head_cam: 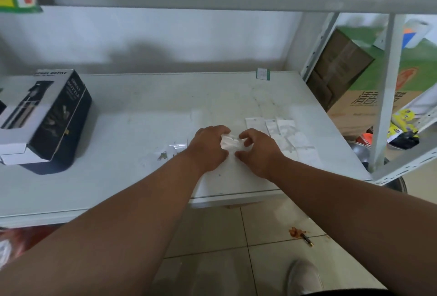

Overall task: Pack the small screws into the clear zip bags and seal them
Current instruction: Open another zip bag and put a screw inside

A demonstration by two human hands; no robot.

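Observation:
Both hands meet over the middle of the white table (132,111). A small clear zip bag (231,142) is pinched between my left hand (209,148) and my right hand (259,151), just above the tabletop. What the bag holds is blurred. Left of my left hand lie a few small screws (162,155) on clear plastic, with another clear bag (179,146) beside them. To the right of my right hand, several flat zip bags (287,135) lie overlapping in a row.
A black spray-bottle box (54,116) with its white flap open lies at the table's left. A small green-edged card (263,74) leans at the back wall. White metal shelving (387,87) and cardboard boxes (354,106) stand to the right. A pen (307,239) lies on the tiled floor.

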